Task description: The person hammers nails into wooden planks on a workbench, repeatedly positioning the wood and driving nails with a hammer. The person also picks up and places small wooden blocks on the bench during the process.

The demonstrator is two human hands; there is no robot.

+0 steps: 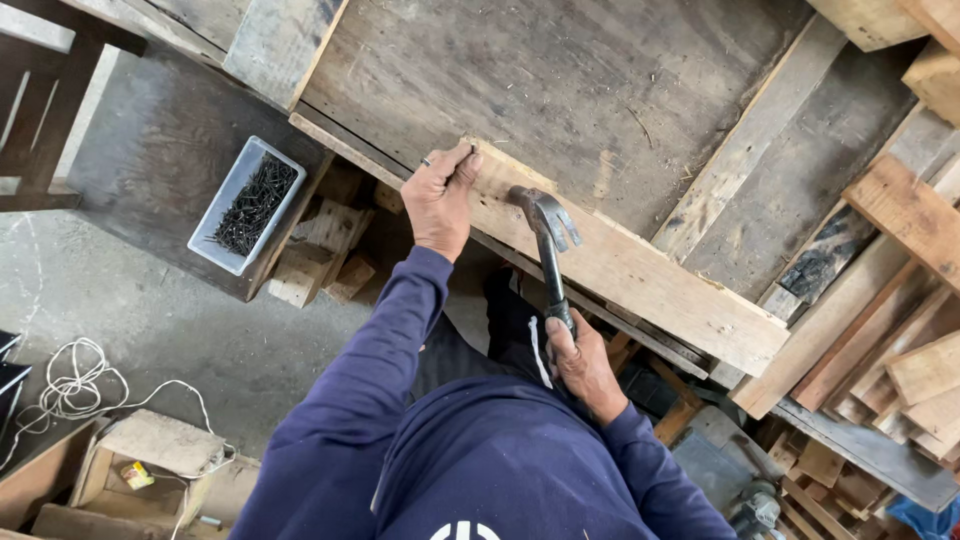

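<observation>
A small nail [473,150] is pinched by the left hand [438,200] at the near-left end of the light plank [620,262] on the worktop [560,90]. The hammer [548,245] is clamped in the right hand [578,360], its handle running away from the body, its head just right of the nail.

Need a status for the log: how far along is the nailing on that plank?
Done: the plank already lies along the edge of the plywood panel. In hand: the left hand pinches what seems a nail at the plank's left end, too small to confirm; the right hand holds the hammer, head just above the plank. Left: no driven nail heads are discernible; the tray of nails looks well stocked.
</observation>
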